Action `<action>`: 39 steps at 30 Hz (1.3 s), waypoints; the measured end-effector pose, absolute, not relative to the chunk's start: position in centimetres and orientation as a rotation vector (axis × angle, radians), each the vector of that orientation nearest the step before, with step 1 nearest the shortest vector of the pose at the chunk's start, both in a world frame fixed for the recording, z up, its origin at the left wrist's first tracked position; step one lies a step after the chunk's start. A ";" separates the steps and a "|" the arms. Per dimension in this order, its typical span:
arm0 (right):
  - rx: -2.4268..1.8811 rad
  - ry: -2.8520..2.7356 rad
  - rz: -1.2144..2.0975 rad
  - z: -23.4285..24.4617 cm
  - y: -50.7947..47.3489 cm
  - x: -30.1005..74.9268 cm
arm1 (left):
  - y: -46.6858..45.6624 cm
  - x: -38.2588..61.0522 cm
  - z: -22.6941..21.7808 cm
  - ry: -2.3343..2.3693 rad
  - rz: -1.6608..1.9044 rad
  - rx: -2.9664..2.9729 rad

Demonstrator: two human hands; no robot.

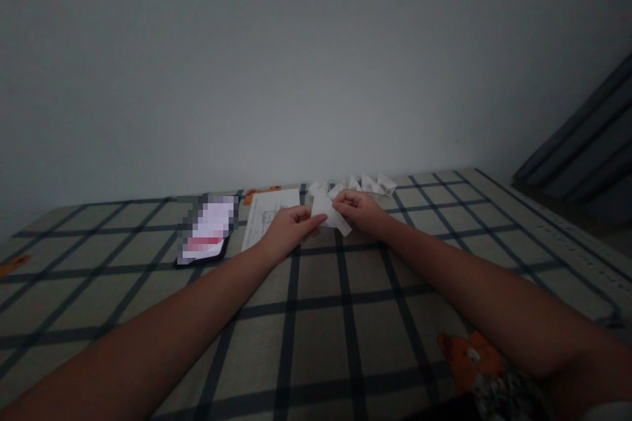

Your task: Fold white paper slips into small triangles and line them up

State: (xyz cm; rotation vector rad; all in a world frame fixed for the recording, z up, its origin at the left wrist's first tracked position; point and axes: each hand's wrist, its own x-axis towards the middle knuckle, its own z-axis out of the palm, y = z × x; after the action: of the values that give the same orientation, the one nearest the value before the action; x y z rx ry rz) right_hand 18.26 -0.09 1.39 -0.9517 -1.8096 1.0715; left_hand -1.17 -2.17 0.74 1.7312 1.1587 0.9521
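two-handed grip (289, 227) on folded paper (322, 206)

Lit phone (208, 229) on checked cloth (316, 358); pale wall (316, 66) behind; dark curtain (587, 138) at right.

Two hands (290, 227), one phone (210, 227), one printed sheet (269, 210), one held paper (322, 206), at least four folded papers (370, 185) (some overlap).

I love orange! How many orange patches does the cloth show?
3: left patch, at the picture's left edge; far patch, behind the paper; near patch, beside the right forearm. More may be hidden.
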 end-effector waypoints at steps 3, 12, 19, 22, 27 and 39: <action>-0.965 -1.788 1.024 1.3 0.0 18.3 | -2.2 -1.0 0.8 1.138 0.999 1.666; -0.953 -1.769 1.052 1.4 -0.2 18.2 | -2.4 -1.0 0.9 1.168 1.098 1.624; -0.938 -1.640 1.067 0.9 0.5 18.6 | -2.4 -1.0 1.0 1.052 1.055 1.689; -0.943 -1.618 1.133 0.7 0.7 18.6 | -2.5 -1.0 1.2 1.036 1.065 1.735; -0.954 -1.649 1.179 0.8 0.7 18.6 | -2.5 -1.0 1.2 1.045 1.063 1.698; -0.924 -1.661 1.276 0.9 0.4 18.6 | -2.2 -1.3 0.9 0.943 0.997 1.719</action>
State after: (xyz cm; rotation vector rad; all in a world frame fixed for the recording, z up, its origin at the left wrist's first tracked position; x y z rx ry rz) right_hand 18.57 0.38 0.93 -0.9240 -1.6610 1.2763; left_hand -1.31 -2.19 0.89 1.7185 0.9429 0.9966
